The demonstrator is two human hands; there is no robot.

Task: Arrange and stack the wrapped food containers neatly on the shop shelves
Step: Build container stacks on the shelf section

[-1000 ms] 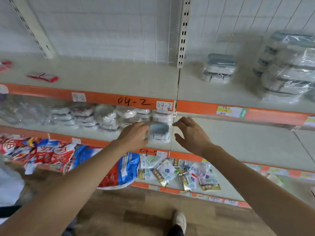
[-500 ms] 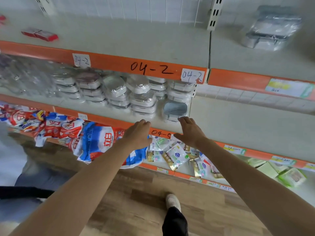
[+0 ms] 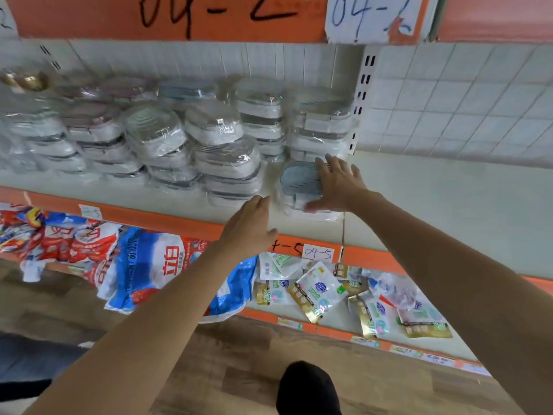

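Pale shop shelf (image 3: 419,205), edged in orange, is loaded along its back with stacks of wrapped food containers (image 3: 209,139). At the right end of that row, near the front edge, a grey-lidded wrapped container (image 3: 296,178) is touched by the right hand (image 3: 338,184), fingers straight and spread over its lid. The left hand (image 3: 248,229) is held flat over the front edge just beside it, gripping nothing. Sachets (image 3: 320,289) are seen on the shelf below.
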